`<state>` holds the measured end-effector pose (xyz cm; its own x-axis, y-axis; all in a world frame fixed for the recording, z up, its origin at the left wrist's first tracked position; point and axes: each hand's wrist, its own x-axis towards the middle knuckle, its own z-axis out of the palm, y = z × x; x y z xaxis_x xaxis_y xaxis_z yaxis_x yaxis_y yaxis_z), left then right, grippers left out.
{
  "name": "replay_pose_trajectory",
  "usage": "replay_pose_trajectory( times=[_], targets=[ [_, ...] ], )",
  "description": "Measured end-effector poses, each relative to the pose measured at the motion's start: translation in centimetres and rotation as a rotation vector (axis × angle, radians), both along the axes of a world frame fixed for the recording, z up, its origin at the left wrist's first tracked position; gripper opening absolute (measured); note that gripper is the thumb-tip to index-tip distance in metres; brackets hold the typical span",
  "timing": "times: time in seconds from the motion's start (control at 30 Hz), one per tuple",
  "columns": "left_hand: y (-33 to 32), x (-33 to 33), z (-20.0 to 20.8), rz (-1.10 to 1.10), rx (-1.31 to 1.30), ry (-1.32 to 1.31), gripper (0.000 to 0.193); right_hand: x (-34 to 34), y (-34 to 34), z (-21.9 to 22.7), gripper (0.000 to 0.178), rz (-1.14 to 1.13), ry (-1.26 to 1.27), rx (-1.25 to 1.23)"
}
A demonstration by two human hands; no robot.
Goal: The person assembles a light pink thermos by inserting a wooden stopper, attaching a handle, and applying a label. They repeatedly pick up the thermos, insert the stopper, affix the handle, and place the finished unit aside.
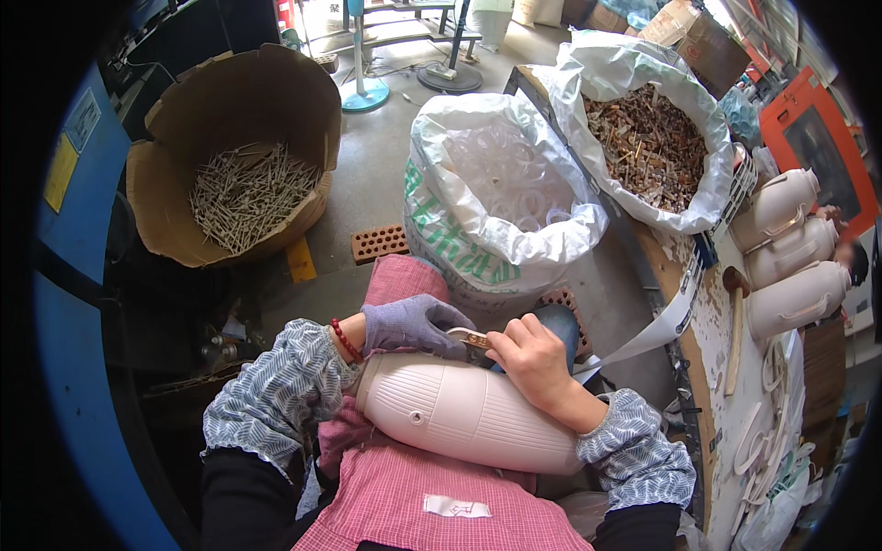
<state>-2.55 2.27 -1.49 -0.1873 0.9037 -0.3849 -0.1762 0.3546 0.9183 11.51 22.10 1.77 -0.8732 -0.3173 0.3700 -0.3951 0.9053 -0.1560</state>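
Across the lap: a pale pink ribbed body lies on its side on the pink checked apron, a small round fitting facing up.
Gloved left hand: over the body's far edge, fingertips at a small curved piece; from where I stand I cannot tell whether they grip it.
Bare right hand: fingers curled tight round the brownish end of that piece.
Apron tag: white, stitched or printed with a small reddish mark.
Ring sack: white, with large green characters bent by its folds; translucent rings fill it.
Blue cabinet: a yellow label below a pale one, their print too small for me to make out.
Bench: three pale jugs lie side by side.
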Motion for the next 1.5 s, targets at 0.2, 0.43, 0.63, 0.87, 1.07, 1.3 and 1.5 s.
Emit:
replay_pose_trajectory(
  times=[0.2, 0.43, 0.63, 0.87, 1.07, 1.3, 1.5],
  targets=[
    [0.7, -0.5, -0.1, -0.040, -0.054, -0.013, 0.052, -0.2, 0.8, -0.4, 0.028, 0.030, -0.022, 0.012],
    [2.3, -0.3, -0.3, -0.029, -0.204, 0.101, 0.038, -1.7, 1.7, -0.6, 0.019, 0.165, -0.067, -0.035],
    [2.7, 0.5, 3.2, -0.030, -0.036, 0.275, 0.043, -13.6, 13.5, 3.7, 0.009, -0.341, 0.280, -0.085],
    [1.0, 0.5, 7.8, -0.091, 0.420, 0.997, 0.037, -21.8, 23.1, 3.3, 0.017, -0.852, 0.207, 0.158],
    [-2.6, 0.8, 10.1, -0.111, 0.336, 0.610, 0.020, -18.2, 19.4, 3.8, 0.012, -0.458, 0.556, -0.248],
    [0.3, 1.9, 7.1, 0.421, 0.375, 0.414, 0.031, -4.2, 1.4, 4.5, 0.032, 0.236, 0.259, -0.367],
    [-1.0, 4.0, 5.9, 0.590, 0.444, 0.365, 0.023, -2.3, -1.0, 4.2, 0.031, 0.138, 0.238, -0.408]
  ],
)
